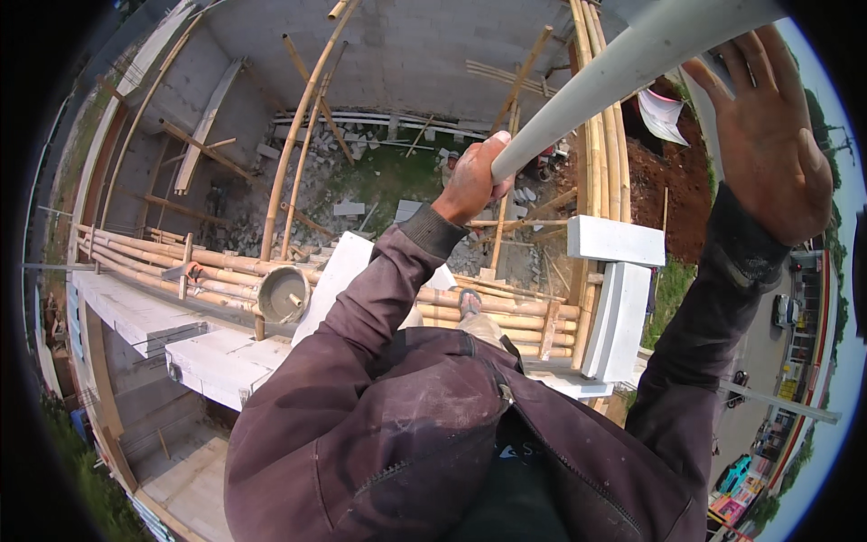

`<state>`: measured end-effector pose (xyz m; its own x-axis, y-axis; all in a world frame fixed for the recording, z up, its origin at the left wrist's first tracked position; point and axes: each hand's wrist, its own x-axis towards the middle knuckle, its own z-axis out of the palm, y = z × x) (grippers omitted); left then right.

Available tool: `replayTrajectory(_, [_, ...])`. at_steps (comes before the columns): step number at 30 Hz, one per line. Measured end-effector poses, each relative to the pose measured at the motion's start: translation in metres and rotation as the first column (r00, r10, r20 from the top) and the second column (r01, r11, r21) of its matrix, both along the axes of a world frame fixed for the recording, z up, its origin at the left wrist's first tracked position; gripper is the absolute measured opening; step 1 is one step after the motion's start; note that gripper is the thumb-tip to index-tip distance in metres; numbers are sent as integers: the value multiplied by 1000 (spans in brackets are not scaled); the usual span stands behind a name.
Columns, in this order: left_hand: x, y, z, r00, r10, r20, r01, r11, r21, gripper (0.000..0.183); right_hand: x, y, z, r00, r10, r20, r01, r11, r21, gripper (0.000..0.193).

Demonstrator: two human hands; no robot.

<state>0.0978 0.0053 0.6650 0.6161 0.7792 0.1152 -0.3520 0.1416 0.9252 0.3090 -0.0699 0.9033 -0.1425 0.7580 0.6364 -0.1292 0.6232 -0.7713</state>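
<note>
Smooth, speckled, pale-grey cylindrical pipe point(619, 81); bare left hand point(473, 179) wrapped around far end; bare right hand point(772, 149) spread wide.

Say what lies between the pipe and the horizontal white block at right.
In the head view, bamboo poles show between the pipe and the block.
</note>
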Motion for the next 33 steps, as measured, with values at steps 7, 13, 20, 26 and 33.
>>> replayTrajectory(7, [10,33,141,984,-115,135,78,964,256,33,-66,18,-378,893,-48,447,342,717,-607,72])
replayTrajectory(13, [-3,41,226,828,-313,465,213,943,255,18,-114,38,-454,772,-479,417,635,553,-540,42])
replayTrajectory(20, [-75,59,179,975,214,53,-157,511,845,43,-72,44,-372,819,-536,205,547,621,-561,34])
replayTrajectory(26, [-168,10,-7,806,195,-559,-226,974,14,57,-54,40,-265,840,-528,125,511,695,-506,37])
replayTrajectory(33, [-260,-116,-215,611,78,-787,-519,791,-325,31,-37,33,-126,868,-496,-3,480,841,-250,37])
